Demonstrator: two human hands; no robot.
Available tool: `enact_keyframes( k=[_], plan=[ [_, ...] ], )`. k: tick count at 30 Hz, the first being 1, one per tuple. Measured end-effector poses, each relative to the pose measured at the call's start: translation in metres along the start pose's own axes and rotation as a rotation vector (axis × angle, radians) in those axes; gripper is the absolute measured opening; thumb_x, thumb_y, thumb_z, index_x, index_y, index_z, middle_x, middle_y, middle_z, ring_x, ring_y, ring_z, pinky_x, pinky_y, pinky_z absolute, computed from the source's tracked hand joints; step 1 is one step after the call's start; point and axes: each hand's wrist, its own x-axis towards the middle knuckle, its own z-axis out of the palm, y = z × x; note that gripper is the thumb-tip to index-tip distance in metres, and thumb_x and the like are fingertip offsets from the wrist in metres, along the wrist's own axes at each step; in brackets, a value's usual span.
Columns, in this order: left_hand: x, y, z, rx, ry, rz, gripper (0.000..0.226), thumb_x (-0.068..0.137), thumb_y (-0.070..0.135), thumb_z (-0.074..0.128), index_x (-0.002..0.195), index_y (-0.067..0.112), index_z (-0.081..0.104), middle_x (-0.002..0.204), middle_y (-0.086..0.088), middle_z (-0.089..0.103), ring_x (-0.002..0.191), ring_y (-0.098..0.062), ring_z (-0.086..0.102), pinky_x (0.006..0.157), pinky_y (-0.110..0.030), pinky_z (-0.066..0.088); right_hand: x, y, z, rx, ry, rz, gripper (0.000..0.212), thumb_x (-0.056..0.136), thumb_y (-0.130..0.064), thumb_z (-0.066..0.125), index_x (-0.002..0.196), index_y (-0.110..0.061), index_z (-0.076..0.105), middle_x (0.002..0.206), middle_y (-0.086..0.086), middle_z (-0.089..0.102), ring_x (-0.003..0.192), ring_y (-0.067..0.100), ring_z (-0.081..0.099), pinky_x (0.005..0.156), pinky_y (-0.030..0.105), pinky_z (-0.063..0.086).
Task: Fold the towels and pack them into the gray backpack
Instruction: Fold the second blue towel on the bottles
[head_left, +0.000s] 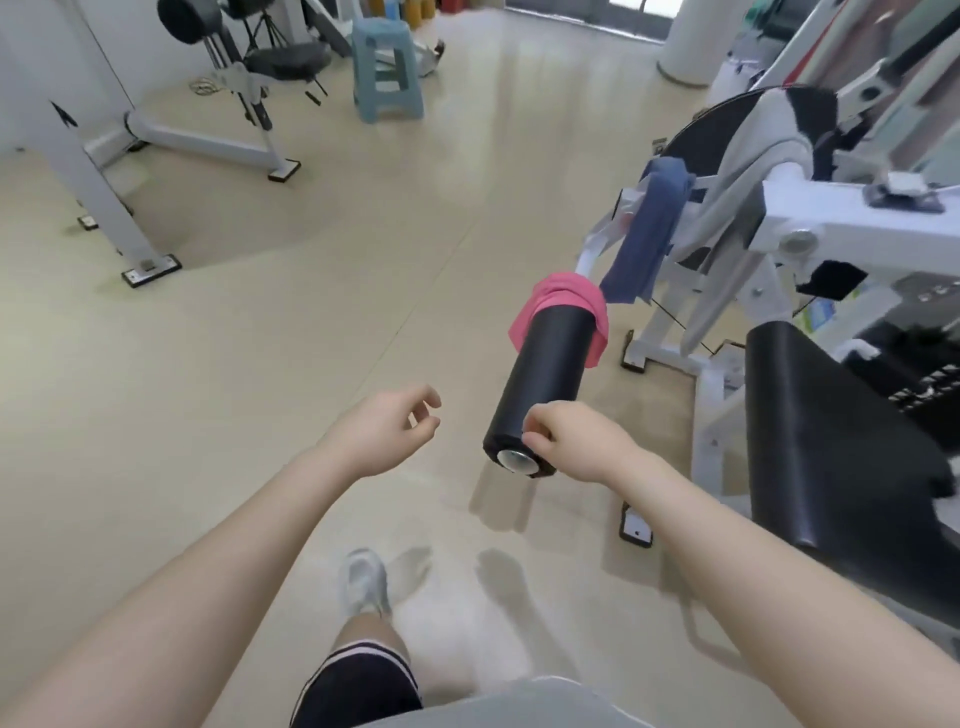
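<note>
A pink towel (561, 299) is draped over the far end of a black foam roller pad (540, 379) on a white gym machine. Beyond it a blue towel (652, 228) hangs from the machine's white bar. A grey and black cloth (769, 135) lies over the machine's round guard at the upper right. My left hand (387, 428) hovers over the floor left of the roller, fingers loosely curled, holding nothing. My right hand (566, 441) is at the near end of the roller with its fingers curled and nothing in it. No gray backpack is in view.
The white machine frame (810, 223) and a black padded seat (821, 441) fill the right side. Another white machine (104, 171) stands at the left, with a pale blue plastic stool (387, 67) at the back. Beige floor lies between them. My leg and white shoe (363, 582) are below.
</note>
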Motion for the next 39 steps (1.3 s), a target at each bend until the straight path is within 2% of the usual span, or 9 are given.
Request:
enact_keyframes(
  k=[7, 10, 14, 18, 25, 29, 33, 35, 39],
  plan=[
    [0.202, -0.036, -0.059, -0.001, -0.130, 0.165, 0.025, 0.094, 0.020, 0.044, 0.117, 0.013, 0.052, 0.096, 0.004, 0.056, 0.067, -0.005, 0.050, 0.058, -0.017, 0.037, 0.173, 0.020, -0.043, 0.102, 0.031, 0.175, 0.022, 0.092, -0.026, 0.043, 0.103, -0.015, 0.059, 0.104, 0.003, 0.063, 0.095, 0.026, 0.057, 0.080, 0.037, 0.049],
    [0.292, -0.026, -0.103, 0.055, -0.235, 0.293, 0.026, 0.094, 0.020, 0.043, 0.117, 0.013, 0.052, 0.093, 0.004, 0.055, 0.061, 0.002, 0.046, 0.054, -0.012, 0.034, 0.239, 0.017, -0.087, 0.156, 0.087, 0.261, 0.018, 0.093, -0.023, 0.042, 0.091, -0.014, 0.058, 0.081, -0.004, 0.055, 0.081, 0.021, 0.051, 0.070, 0.031, 0.043],
    [0.397, -0.008, -0.150, 0.145, -0.311, 0.417, 0.026, 0.095, 0.019, 0.042, 0.118, 0.012, 0.052, 0.090, 0.005, 0.053, 0.065, -0.007, 0.047, 0.062, -0.022, 0.034, 0.302, 0.029, -0.133, 0.292, 0.223, 0.371, 0.022, 0.091, -0.017, 0.043, 0.070, -0.020, 0.048, 0.063, -0.013, 0.042, 0.069, 0.016, 0.046, 0.059, 0.029, 0.037],
    [0.487, 0.016, -0.160, 0.236, -0.321, 0.470, 0.029, 0.095, 0.017, 0.042, 0.121, 0.009, 0.050, 0.101, -0.004, 0.059, 0.078, -0.014, 0.049, 0.066, -0.021, 0.031, 0.341, 0.070, -0.159, 0.374, 0.313, 0.529, 0.019, 0.091, -0.018, 0.045, 0.097, -0.011, 0.062, 0.086, 0.000, 0.060, 0.085, 0.019, 0.055, 0.070, 0.029, 0.041],
    [0.644, 0.080, -0.147, 0.266, -0.371, 0.604, 0.029, 0.093, 0.015, 0.044, 0.120, 0.008, 0.052, 0.107, -0.008, 0.062, 0.097, -0.026, 0.057, 0.079, -0.028, 0.040, 0.433, 0.183, -0.214, 0.455, 0.536, 0.713, 0.019, 0.089, -0.015, 0.047, 0.090, -0.007, 0.064, 0.092, 0.009, 0.067, 0.087, 0.027, 0.059, 0.076, 0.040, 0.048],
    [0.748, 0.140, -0.145, 0.329, -0.506, 0.609, 0.031, 0.094, 0.017, 0.045, 0.124, 0.010, 0.049, 0.113, -0.007, 0.059, 0.102, -0.025, 0.055, 0.083, -0.026, 0.039, 0.488, 0.269, -0.264, 0.280, 0.534, 0.811, 0.021, 0.090, -0.015, 0.045, 0.098, -0.003, 0.060, 0.111, 0.012, 0.054, 0.095, 0.032, 0.054, 0.074, 0.035, 0.042],
    [0.841, 0.202, -0.134, 0.379, -0.575, 0.639, 0.031, 0.093, 0.020, 0.045, 0.123, 0.013, 0.051, 0.115, -0.006, 0.059, 0.101, -0.026, 0.057, 0.088, -0.031, 0.044, 0.528, 0.347, -0.302, 0.274, 0.638, 0.996, 0.037, 0.097, -0.019, 0.039, 0.131, -0.003, 0.041, 0.145, 0.010, 0.030, 0.127, 0.029, 0.039, 0.096, 0.036, 0.037],
    [0.877, 0.230, -0.125, 0.381, -0.587, 0.668, 0.030, 0.093, 0.020, 0.045, 0.121, 0.013, 0.052, 0.115, -0.007, 0.060, 0.101, -0.026, 0.057, 0.089, -0.030, 0.044, 0.542, 0.378, -0.309, 0.274, 0.588, 1.121, 0.044, 0.099, -0.019, 0.037, 0.140, -0.005, 0.029, 0.149, 0.011, 0.027, 0.134, 0.027, 0.032, 0.103, 0.036, 0.035],
    [0.917, 0.264, -0.113, 0.385, -0.641, 0.723, 0.029, 0.093, 0.018, 0.044, 0.120, 0.013, 0.054, 0.115, -0.005, 0.060, 0.101, -0.023, 0.055, 0.083, -0.024, 0.038, 0.560, 0.414, -0.299, 0.228, 0.384, 1.206, 0.035, 0.098, -0.029, 0.038, 0.127, -0.010, 0.041, 0.126, 0.014, 0.054, 0.116, 0.033, 0.050, 0.093, 0.038, 0.041]
  ],
)
